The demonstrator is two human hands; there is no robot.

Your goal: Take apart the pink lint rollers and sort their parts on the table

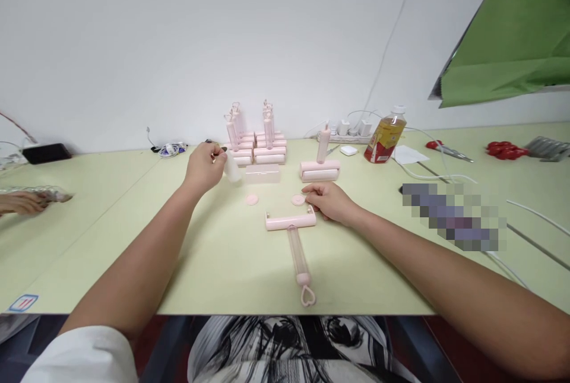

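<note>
My left hand (205, 166) is raised over the table, fingers closed on a white roll (232, 167) that tilts to the right of it. My right hand (328, 200) rests on the table, fingertips touching the right end of a pink lint-roller frame (290, 220), whose long handle (301, 264) points toward me. A pink round cap (298, 199) lies just left of my right fingers. A second cap (252, 199) lies further left. A pale pink cover (262, 174) sits behind them.
Stacked pink rollers (256, 136) stand at the back centre, one assembled roller (319, 163) to their right. A bottle of amber liquid (385, 135), a power strip (350, 132), red objects (505, 149) and cables lie right. Another person's hand (20, 202) is at the far left.
</note>
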